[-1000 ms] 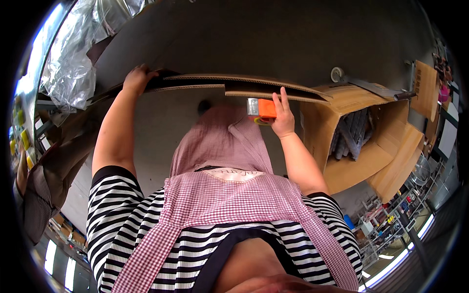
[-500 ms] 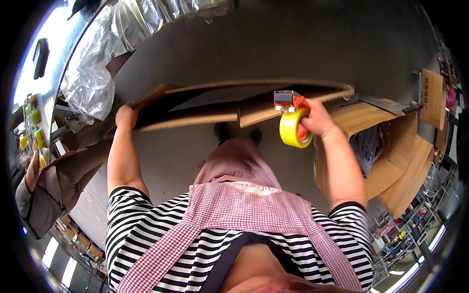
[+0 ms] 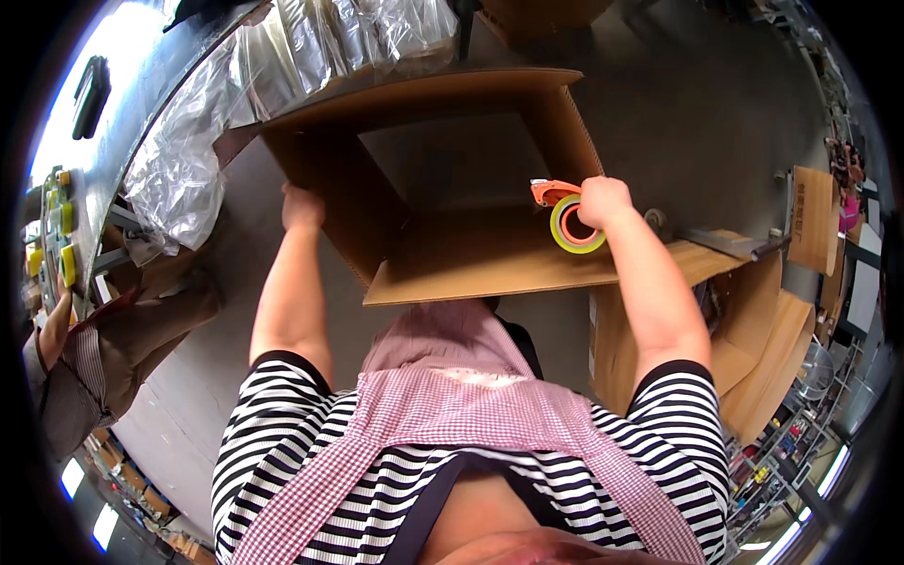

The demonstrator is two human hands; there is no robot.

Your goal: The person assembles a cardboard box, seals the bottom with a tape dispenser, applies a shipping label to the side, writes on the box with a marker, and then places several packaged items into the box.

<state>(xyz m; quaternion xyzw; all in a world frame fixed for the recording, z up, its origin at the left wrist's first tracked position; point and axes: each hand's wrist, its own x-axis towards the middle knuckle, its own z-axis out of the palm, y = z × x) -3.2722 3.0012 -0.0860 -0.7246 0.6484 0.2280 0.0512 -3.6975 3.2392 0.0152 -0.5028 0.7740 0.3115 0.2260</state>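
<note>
Left of centre, the left hand point(image 3: 303, 207) is against the open brown carton point(image 3: 490, 268); I can't tell how its fingers sit. The carton fills the upper middle. Right of centre, the right hand point(image 3: 605, 201) curls its fingers around an orange tape dispenser point(image 3: 559, 218).

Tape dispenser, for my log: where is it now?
In the head view, the tape dispenser is right of centre, in the right hand, by the right edge of the central box.

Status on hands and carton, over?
Left hand holding open carton, left side. Right hand gripping orange tape dispenser, at carton's right side. Second carton close on the right.
</note>
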